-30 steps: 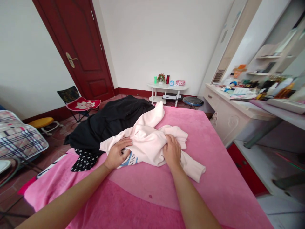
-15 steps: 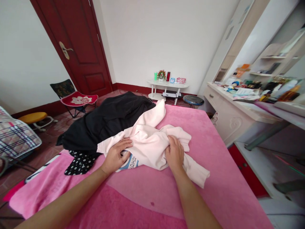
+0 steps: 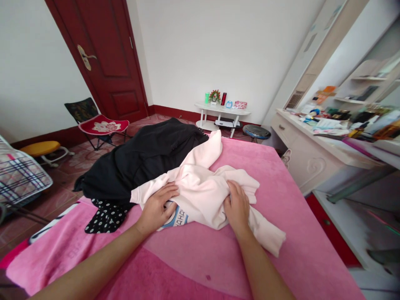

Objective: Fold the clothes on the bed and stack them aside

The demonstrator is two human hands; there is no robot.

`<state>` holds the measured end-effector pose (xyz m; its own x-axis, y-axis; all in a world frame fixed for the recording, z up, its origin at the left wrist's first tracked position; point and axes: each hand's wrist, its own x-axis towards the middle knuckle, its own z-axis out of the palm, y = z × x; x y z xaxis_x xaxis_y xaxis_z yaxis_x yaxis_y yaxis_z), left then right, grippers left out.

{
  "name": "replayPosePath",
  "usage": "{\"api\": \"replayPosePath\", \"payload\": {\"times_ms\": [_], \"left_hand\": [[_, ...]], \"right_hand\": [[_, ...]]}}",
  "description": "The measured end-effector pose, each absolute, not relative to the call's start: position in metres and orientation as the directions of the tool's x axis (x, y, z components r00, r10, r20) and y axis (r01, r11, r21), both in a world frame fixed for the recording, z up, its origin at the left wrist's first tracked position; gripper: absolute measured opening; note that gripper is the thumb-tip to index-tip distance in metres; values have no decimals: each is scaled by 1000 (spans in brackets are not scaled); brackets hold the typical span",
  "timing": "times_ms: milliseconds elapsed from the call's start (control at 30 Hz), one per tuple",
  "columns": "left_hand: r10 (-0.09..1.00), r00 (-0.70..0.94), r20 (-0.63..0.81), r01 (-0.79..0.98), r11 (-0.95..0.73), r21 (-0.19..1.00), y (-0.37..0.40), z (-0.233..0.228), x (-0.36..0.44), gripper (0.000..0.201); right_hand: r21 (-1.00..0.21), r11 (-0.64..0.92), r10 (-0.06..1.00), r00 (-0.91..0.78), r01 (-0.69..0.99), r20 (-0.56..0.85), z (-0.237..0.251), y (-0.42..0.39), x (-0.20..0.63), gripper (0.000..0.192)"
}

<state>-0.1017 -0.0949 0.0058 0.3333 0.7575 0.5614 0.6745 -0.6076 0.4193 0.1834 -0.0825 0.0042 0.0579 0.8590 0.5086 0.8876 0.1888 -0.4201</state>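
A pale pink sweatshirt (image 3: 203, 189) lies crumpled on the pink bed cover (image 3: 200, 254), with part of a blue print showing at its lower left. On its left part rests my left hand (image 3: 160, 206), fingers stretched over the fabric and thumb apart. My right hand (image 3: 238, 204) lies on the right part, near a sleeve, with its fingers loosely bent over the cloth. Neither hand lifts the sweatshirt. Beside it, to the left, a black garment (image 3: 134, 158) is heaped, and a black polka-dot cloth (image 3: 108, 216) sticks out from under it.
A dresser (image 3: 312, 141) crowded with bottles and small items stands along the right. Beyond the bed are a white side table (image 3: 223, 109) and a round stool (image 3: 256, 131). At left are a red-seated folding chair (image 3: 103, 125), a yellow stool (image 3: 40, 148) and a closed door (image 3: 103, 54).
The view has shifted slightly, so the bed and hands appear a little lower and farther right. Both hands stay on the sweatshirt, which keeps nearly the same shape.
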Motion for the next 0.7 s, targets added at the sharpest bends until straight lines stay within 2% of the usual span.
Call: {"api": "replayPosePath", "payload": {"times_ms": [700], "left_hand": [[765,316,562,668,-600,441,-96,7,-101,26]], "right_hand": [[-412,203,855,44,888,516,2,-81,184,48]]}}
